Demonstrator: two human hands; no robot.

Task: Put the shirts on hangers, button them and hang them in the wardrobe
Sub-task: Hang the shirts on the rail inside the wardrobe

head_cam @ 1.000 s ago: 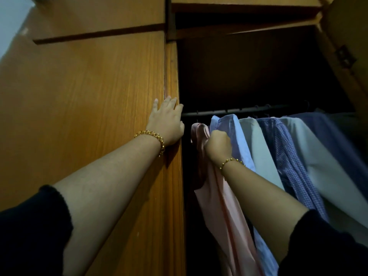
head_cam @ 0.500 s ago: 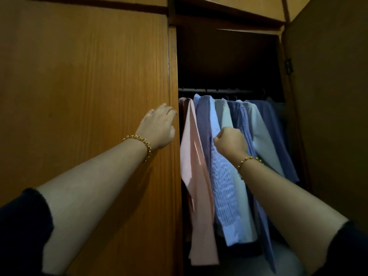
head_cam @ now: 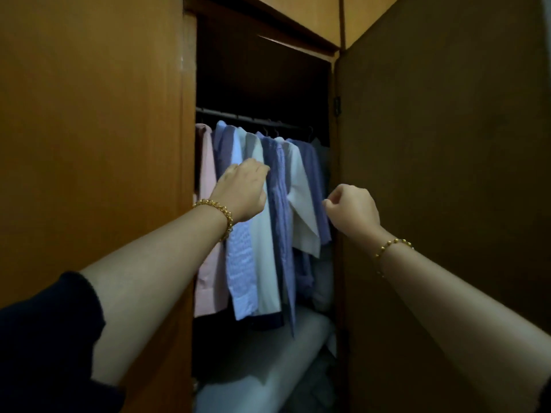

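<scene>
inside the dim wardrobe [head_cam: 89,144], hanger hooks [head_cam: 275,133] on the rail [head_cam: 238,117] were barely distinguishable, and shirt buttons could not be made out. left hand [head_cam: 243,189]: fingers curled against the white shirt [head_cam: 265,263], tips hidden, grip undeterminable. right hand [head_cam: 351,208]: fingers curled together beside the rightmost sleeve, pinch undeterminable. shirts [head_cam: 280,204] hung side by side from the rail: pink, blue, white, lilac.

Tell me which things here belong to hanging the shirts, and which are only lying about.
For the job: pink shirt; blue shirts; white shirt; hanging rail; open wardrobe door.
Just there: pale folded bedding under the shirts; left-wrist bracelet; right-wrist bracelet.
</scene>
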